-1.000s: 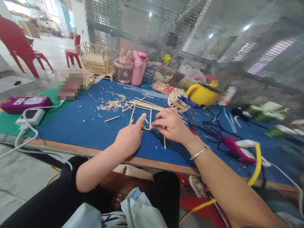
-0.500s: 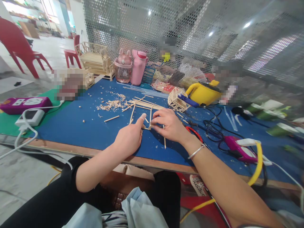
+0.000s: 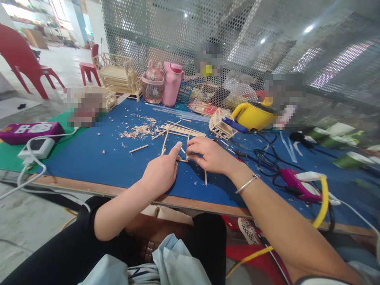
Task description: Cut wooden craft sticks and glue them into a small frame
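Note:
A small frame of thin wooden sticks (image 3: pixel 165 141) lies on the blue tabletop between my hands. My left hand (image 3: pixel 160 171) is closed on its near edge, thumb pointing up and away, fingers curled and partly hidden beneath. At the near right corner of the frame, the fingertips of my right hand (image 3: pixel 209 156) are pinched together on the sticks. Whether a smaller piece is between them, I cannot tell. A loose stick (image 3: pixel 206 178) juts out from below my right hand. Behind the frame lies a pile of wooden sticks (image 3: pixel 184 129).
Wood scraps (image 3: pixel 139 131) and a single short stick (image 3: pixel 139 149) lie left of the pile. A small stick-built model (image 3: pixel 221 124) stands by a yellow pot (image 3: pixel 255 116). Pink bottles (image 3: pixel 172 84) line the back. Black cables (image 3: pixel 267 156) and a purple power strip (image 3: pixel 299 186) lie right.
My right hand has shifted slightly and covers more of the red handle behind it. My left hand keeps its hold, and the frame stays in place.

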{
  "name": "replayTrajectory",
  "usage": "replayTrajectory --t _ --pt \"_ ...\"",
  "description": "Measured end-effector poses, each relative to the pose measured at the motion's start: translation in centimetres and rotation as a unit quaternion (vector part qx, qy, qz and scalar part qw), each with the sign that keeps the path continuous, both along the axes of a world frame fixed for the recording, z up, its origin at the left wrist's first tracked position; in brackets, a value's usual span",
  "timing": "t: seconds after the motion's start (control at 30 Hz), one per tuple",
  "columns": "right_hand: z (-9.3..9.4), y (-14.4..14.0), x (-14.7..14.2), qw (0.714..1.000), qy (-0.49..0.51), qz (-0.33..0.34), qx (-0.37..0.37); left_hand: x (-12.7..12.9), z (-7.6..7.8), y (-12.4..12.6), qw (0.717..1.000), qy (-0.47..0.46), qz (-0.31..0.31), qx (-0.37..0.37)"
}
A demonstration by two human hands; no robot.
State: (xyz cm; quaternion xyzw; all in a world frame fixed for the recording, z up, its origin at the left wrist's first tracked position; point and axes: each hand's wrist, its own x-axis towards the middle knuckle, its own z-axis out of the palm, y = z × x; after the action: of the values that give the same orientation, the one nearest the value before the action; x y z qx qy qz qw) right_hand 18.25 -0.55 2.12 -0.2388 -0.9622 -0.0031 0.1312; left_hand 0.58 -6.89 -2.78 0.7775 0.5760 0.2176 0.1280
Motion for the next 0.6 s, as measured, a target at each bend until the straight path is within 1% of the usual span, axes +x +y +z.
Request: replayTrajectory --t 0.1,0.2,0.27,0.33,0.37,0.43,0.53,0.6 --pt "0.3 -0.2 -0.1 1.000 -0.009 -0.003 0.008 0.0 0.2 0.0 1.000 0.007 0.001 0.000" --pt "0.7 -0.2 0.2 1.000 0.017 -0.009 0.010 0.0 0.5 0.1 1.000 0.013 -0.003 -0.001" --pt "0.8 0.2 0.8 0.998 0.063 -0.029 0.004 0.0 0.6 0.3 1.000 0.017 -0.011 0.008" --pt "0.3 1.1 1.4 0.994 0.090 -0.063 0.002 -0.1 0.7 0.5 0.999 0.029 -0.018 0.024" --pt "-0.2 1.6 1.7 0.993 0.085 -0.078 0.006 -0.2 0.7 0.7 0.999 0.038 -0.021 0.032" --pt "-1.3 2.7 2.0 0.995 0.039 -0.092 0.017 -0.4 0.7 1.1 0.997 0.054 -0.025 0.042" --pt "-2.7 3.6 2.0 0.997 -0.022 -0.076 0.016 -1.1 0.7 2.0 0.997 0.047 -0.042 0.042" --pt "-2.8 3.6 1.9 0.997 -0.035 -0.068 0.005 -1.8 0.7 2.8 0.996 0.024 -0.071 0.047"
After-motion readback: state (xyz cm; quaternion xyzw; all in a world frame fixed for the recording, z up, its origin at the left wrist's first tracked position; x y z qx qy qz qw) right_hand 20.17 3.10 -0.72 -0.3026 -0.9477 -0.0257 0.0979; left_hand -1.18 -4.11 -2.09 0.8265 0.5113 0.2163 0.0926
